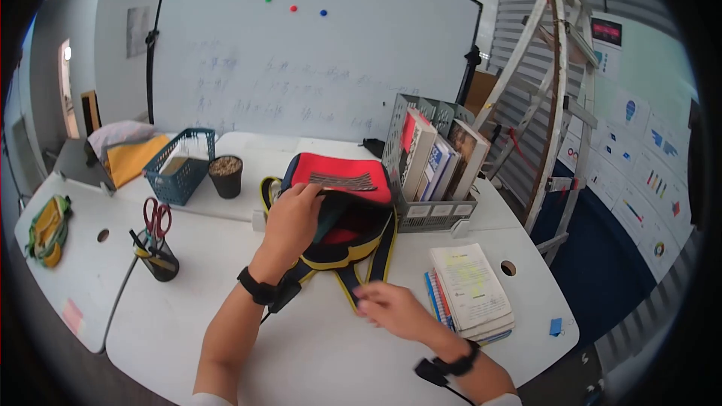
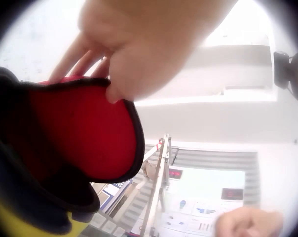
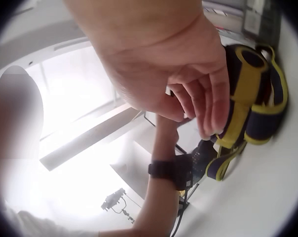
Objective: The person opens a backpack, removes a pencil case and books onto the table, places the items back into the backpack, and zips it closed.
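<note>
A backpack (image 1: 342, 244) in navy and red with yellow trim lies on the white table, its mouth open toward the person. The left hand (image 1: 295, 218) pinches the edge of its red flap (image 1: 350, 180); in the left wrist view the thumb of that hand (image 2: 134, 54) lies on the red lining (image 2: 90, 128) and the fingers are behind the flap. By the front straps hovers the right hand (image 1: 395, 310), slightly blurred, fingers loosely bent and holding nothing. The right wrist view shows this hand (image 3: 173, 74) beside the backpack's yellow trim (image 3: 245, 94).
Right of the backpack stand a grey file rack (image 1: 440, 214) with books and a stack of papers (image 1: 474, 289). To its left are a plant pot (image 1: 226, 177), a blue basket (image 1: 180, 173) and a pen holder with scissors (image 1: 159, 263). A green-yellow bag (image 1: 50, 231) lies far left.
</note>
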Available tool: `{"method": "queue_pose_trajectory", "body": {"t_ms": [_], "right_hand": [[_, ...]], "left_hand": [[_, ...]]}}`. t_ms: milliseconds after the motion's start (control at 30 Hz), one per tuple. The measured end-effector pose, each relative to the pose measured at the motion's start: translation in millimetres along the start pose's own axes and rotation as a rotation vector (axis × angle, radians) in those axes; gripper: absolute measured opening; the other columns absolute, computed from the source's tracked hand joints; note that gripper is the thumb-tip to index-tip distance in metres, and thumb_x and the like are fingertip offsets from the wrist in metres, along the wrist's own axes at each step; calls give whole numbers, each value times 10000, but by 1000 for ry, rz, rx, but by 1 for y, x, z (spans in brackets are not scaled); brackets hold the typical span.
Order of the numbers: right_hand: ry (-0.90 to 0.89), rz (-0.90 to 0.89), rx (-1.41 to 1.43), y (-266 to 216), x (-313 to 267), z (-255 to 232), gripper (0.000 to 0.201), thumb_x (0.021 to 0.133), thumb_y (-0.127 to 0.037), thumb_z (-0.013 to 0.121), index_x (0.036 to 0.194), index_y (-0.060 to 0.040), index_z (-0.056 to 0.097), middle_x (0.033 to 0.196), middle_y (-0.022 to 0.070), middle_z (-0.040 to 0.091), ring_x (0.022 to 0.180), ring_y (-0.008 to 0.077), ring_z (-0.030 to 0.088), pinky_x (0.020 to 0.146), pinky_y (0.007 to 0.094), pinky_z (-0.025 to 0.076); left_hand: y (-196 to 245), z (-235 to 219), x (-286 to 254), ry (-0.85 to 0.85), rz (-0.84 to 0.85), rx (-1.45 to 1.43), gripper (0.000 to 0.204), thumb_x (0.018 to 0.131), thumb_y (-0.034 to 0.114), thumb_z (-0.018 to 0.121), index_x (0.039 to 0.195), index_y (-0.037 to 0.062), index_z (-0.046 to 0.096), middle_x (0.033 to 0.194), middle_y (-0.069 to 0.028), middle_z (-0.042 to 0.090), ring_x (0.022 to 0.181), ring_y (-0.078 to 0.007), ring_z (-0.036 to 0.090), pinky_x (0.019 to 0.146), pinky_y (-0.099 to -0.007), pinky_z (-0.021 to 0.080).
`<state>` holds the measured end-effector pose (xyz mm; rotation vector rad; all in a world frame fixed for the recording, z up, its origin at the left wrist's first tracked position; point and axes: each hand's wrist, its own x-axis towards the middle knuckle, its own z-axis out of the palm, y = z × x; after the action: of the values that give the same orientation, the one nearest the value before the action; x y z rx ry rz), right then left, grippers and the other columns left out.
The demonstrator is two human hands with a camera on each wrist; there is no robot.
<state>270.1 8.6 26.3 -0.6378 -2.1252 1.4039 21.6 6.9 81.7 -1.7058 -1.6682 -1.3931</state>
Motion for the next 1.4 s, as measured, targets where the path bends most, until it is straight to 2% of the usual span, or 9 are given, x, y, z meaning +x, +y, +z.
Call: {"method": "queue_pose_trajectory", "body": {"t_ms": [100,167,300,500,733,900,1033,1200,1400], "right_hand": [[335,28,-739,-35,-55,-43,307,849,-247,701,877,58,677,833,173,668,698,264,656,655,371,520],[471,86,-1201,-30,-80,-86,511,786,-360,747,1016,84,641,902,201,664,835,330,643,765,407,515],[313,646,-1167,-8,-99,-123,1016,631,-615,772,1212,166,481,1096,283,597,989,382,594,848,402,501],[395,705,-1102,-4,-109,-143,894,644,-584,776,1115,135,530,1068,288,617,978,399,619,833,400,509],[469,633,-842,15,-122,-153,700,701,-406,796,1088,119,540,1034,268,657,955,331,666,853,358,502],[399,237,-167,31,-147,-135,394,825,-154,705,1089,97,553,1046,228,669,958,242,664,829,312,501],[324,490,-211,-2,-149,-113,364,859,-171,664,1077,101,563,997,215,663,875,268,671,777,337,515],[340,511,-1251,2,-131,-84,504,827,-335,705,1081,80,572,931,206,646,750,364,647,701,407,516],[302,465,-1088,-20,-113,-57,471,850,-356,673,1004,78,576,869,257,623,793,377,655,688,457,520]], "left_hand": [[7,-6,-1,-81,32,57,135,888,128,591,987,41,619,853,-141,626,826,-339,614,701,-441,488],[14,-15,-2,-86,26,66,132,888,130,592,984,44,620,840,-138,626,817,-341,615,694,-441,488],[30,-29,1,-72,30,68,124,885,135,600,976,56,629,798,-129,626,777,-342,621,658,-435,490],[37,-36,-2,-101,11,41,133,885,92,600,1000,36,634,828,-161,637,754,-370,615,647,-421,480],[31,-31,-1,-83,46,39,119,893,104,596,985,38,631,835,-143,641,743,-362,614,641,-414,479],[29,-32,-2,-85,33,49,119,895,112,594,984,41,629,837,-139,639,749,-357,615,637,-414,480],[29,-30,-2,-97,28,65,120,899,118,587,986,43,625,836,-142,634,754,-359,614,638,-417,482],[31,-29,-2,-114,24,74,123,913,140,572,972,43,620,817,-137,629,758,-343,619,640,-423,487],[29,-31,-2,-114,24,79,129,924,161,564,952,45,616,802,-130,629,758,-326,626,634,-427,490]]}}
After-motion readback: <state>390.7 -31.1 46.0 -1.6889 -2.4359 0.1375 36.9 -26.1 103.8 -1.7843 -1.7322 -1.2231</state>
